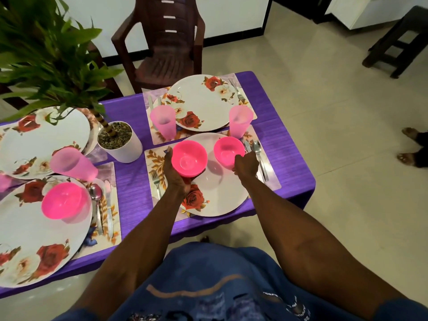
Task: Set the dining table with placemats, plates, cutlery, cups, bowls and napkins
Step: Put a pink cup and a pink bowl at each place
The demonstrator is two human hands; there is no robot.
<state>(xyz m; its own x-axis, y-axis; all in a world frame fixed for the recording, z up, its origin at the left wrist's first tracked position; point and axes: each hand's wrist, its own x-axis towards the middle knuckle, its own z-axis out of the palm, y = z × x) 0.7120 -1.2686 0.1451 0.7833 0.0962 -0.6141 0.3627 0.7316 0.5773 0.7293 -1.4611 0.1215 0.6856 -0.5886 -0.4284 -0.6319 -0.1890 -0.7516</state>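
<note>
My left hand grips a pink bowl from its left side and underside, above the near rose-patterned plate. My right hand holds a second pink bowl by its near rim, over the plate's far right edge. That plate lies on a floral placemat with a fork to its left and a spoon and knife to its right. Beyond it, another plate stands with two pink cups beside it.
A potted plant in a white pot stands mid-table on the purple cloth. Two more set places lie at left, with a pink bowl and cup. A brown chair is at the far side, a dark stool at right.
</note>
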